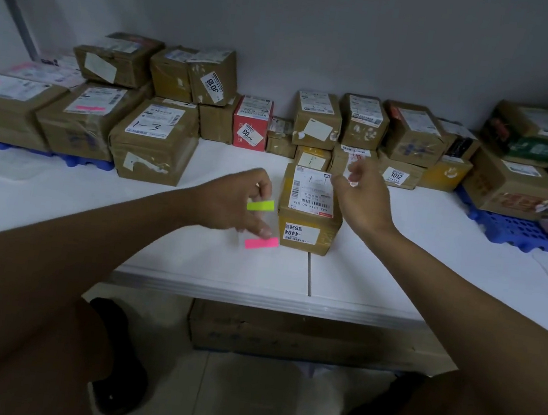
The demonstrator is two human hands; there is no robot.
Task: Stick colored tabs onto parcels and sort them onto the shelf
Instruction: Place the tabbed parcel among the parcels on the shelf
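Note:
A small brown parcel marked 4404 stands alone on the white table, a white shipping label on its top. My left hand hovers just left of it with fingers curled, a yellow-green tab stuck at the fingertips and a pink tab by the thumb, close to the table surface. My right hand hangs above the parcel's right rear corner, fingers loosely curled and holding nothing.
Many taped cardboard parcels line the wall, some stacked, with a red box among them. Blue plastic pallets sit under the stacks at both ends. A large carton lies under the table, behind my feet.

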